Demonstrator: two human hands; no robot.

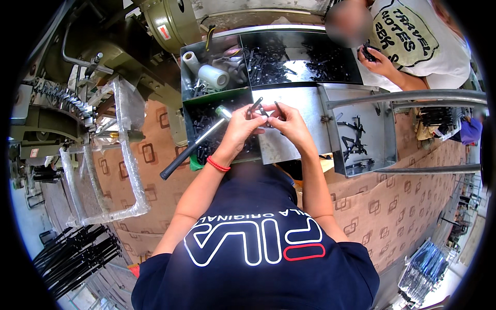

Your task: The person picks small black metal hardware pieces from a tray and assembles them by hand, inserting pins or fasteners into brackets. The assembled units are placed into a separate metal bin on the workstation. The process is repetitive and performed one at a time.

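Small black metal pieces meet between my two hands over the bare metal worktop. My left hand pinches one dark strip that sticks up past the fingers. In the fingers of my right hand is another slim black piece; both thumbs nearly touch. How the pieces join is too small to make out. Just left of my left wrist, a hammer with a black grip lies slanted across a bin of loose black parts.
Beyond stand a tray of black parts and a compartment with plastic film rolls. A metal tray with assembled black parts is at right, beside metal rails. A green machine and a plastic-wrapped frame stand left. A co-worker's hand holds black parts.
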